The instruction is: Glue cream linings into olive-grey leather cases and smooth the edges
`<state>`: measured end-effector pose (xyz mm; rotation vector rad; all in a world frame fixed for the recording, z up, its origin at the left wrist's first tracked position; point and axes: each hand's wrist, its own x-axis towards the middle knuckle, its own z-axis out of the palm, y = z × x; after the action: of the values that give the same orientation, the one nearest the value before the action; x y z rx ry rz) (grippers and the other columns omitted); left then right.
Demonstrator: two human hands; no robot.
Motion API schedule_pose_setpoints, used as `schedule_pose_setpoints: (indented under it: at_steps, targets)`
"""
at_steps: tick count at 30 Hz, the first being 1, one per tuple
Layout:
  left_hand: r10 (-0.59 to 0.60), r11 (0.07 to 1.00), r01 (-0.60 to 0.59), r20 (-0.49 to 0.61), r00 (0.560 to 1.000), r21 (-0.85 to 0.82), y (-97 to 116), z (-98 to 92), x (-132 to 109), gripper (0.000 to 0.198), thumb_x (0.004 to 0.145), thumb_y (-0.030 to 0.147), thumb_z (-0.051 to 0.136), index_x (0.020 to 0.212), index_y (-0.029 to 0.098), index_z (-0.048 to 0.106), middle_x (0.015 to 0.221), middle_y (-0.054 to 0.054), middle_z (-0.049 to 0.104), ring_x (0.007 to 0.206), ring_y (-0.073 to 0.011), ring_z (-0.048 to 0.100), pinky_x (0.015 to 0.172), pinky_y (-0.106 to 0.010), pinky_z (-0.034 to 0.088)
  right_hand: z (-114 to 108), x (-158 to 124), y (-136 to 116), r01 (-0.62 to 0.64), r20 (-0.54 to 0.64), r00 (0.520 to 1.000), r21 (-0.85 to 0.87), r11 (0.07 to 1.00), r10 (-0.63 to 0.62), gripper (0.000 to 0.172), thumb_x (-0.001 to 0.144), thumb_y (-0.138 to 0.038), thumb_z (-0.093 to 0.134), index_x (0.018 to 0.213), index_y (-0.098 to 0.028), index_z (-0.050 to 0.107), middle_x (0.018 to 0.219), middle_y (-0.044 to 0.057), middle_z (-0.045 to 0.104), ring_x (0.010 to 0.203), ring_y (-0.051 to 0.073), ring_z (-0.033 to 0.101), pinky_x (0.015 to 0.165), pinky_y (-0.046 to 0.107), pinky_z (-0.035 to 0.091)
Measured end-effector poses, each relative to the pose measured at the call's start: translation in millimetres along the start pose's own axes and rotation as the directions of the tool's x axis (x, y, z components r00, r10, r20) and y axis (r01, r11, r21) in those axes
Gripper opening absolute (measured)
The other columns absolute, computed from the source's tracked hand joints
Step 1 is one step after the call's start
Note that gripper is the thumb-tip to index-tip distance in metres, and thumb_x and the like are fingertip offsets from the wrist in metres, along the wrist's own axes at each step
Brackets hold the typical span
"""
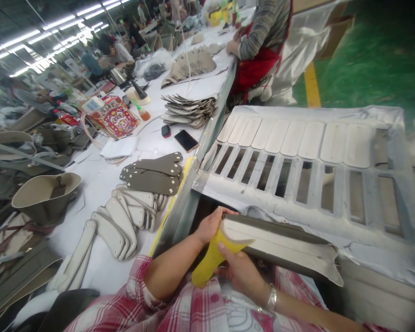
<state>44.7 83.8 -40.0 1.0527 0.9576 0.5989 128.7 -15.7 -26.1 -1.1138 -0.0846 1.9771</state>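
My left hand [211, 226] is closed around the near end of a long curved panel [280, 240], cream on the inside and dark olive on the outside. The panel slants down to the right across my lap. A flat, curved yellow piece [207, 263] lies over its near end. My right hand [244, 272] grips the yellow piece, thumb on top and fingers underneath. Whether my left fingers also touch the yellow piece is hidden.
A slotted whitish rack [307, 184] with a row of cream pieces [290, 138] stands at the right. On the table are cream strips [114, 226], dark olive pieces [159, 173], a phone [186, 140] and a patterned red box [114, 117]. A person [263, 41] sits beyond.
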Motion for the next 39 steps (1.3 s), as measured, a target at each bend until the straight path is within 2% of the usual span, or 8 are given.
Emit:
schedule_pose_setpoints:
  at_steps: [6,14,24,26,29,33,36,39]
  targets:
    - [-0.04,0.998,0.039,0.03,0.999,0.043,4,1.3,-6,0.058,0.088,0.061,0.028,0.104,0.016,0.061,0.095,-0.005,0.064,0.089,-0.0171,0.058,0.086,-0.029,0.043,-3,-5,0,0.037,0.013,0.999,-0.114,0.993,-0.036,0.039,0.065,-0.048,0.067,0.086,-0.017,0.06,0.088,0.008,0.068,0.072,0.023,0.064,0.052,0.031,0.05]
    - [-0.131,0.938,0.147,0.073,0.989,-0.313,1,-6.5,-14,0.084,0.077,0.078,0.015,0.115,0.015,0.057,0.103,-0.011,0.063,0.094,-0.0215,0.058,0.086,-0.032,0.044,12,-6,6,0.018,0.102,0.995,-0.188,0.982,0.002,0.05,0.058,-0.054,0.069,0.087,-0.014,0.061,0.08,0.008,0.069,0.07,0.022,0.066,0.054,0.028,0.052]
    - [-0.055,0.985,0.065,0.067,0.996,-0.159,-2,-7.2,-6,0.07,0.085,0.069,0.02,0.108,0.014,0.057,0.095,-0.007,0.062,0.087,-0.0175,0.057,0.082,-0.029,0.044,2,0,7,0.019,0.086,0.996,-0.144,0.989,-0.007,0.039,0.064,-0.049,0.069,0.084,-0.016,0.061,0.083,0.009,0.068,0.069,0.02,0.064,0.052,0.026,0.049]
    - [-0.077,0.994,0.08,0.034,0.996,-0.08,5,-11.9,-11,0.07,0.084,0.069,0.018,0.11,0.015,0.054,0.097,-0.007,0.061,0.09,-0.0177,0.056,0.079,-0.028,0.045,0,-5,3,-0.012,0.121,0.992,-0.19,0.982,0.035,0.039,0.065,-0.05,0.068,0.083,-0.016,0.062,0.08,0.01,0.068,0.065,0.021,0.064,0.051,0.029,0.049]
    - [-0.085,0.949,0.099,-0.059,0.995,0.3,22,-25.2,-19,0.06,0.082,0.07,0.029,0.091,0.016,0.054,0.088,-0.005,0.059,0.083,-0.0166,0.055,0.067,-0.024,0.046,0,-19,-8,0.035,0.198,0.98,-0.323,0.946,0.031,0.039,0.07,-0.051,0.064,0.086,-0.016,0.064,0.078,0.01,0.068,0.069,0.025,0.064,0.058,0.034,0.051]
    - [-0.203,0.622,0.139,-0.013,0.979,0.771,44,-35.5,-21,0.052,0.078,0.066,0.042,0.063,0.016,0.047,0.057,0.0,0.049,0.054,-0.0124,0.05,0.05,-0.022,0.039,-1,-40,-38,0.385,0.215,0.923,-0.519,0.763,-0.32,0.032,0.079,-0.047,0.055,0.084,-0.017,0.064,0.086,0.007,0.067,0.088,0.025,0.062,0.083,0.036,0.048]
    - [-0.377,0.506,0.177,0.031,0.926,0.844,51,-31.6,-19,0.044,0.077,0.057,0.046,0.061,0.016,0.046,0.053,0.001,0.048,0.044,-0.012,0.049,0.043,-0.023,0.039,-6,-51,-68,0.386,0.14,0.908,-0.645,0.659,-0.395,0.036,0.083,-0.048,0.047,0.088,-0.015,0.061,0.087,0.008,0.066,0.084,0.024,0.062,0.077,0.034,0.051]
    - [-0.477,0.535,0.23,0.066,0.877,0.813,54,-26.1,-18,0.035,0.081,0.046,0.041,0.063,0.016,0.046,0.054,0.002,0.047,0.043,-0.0113,0.05,0.042,-0.023,0.043,-11,-56,-92,0.24,0.078,0.963,-0.682,0.69,-0.258,0.037,0.087,-0.042,0.04,0.11,-0.015,0.048,0.084,0.007,0.064,0.069,0.021,0.064,0.059,0.032,0.054]
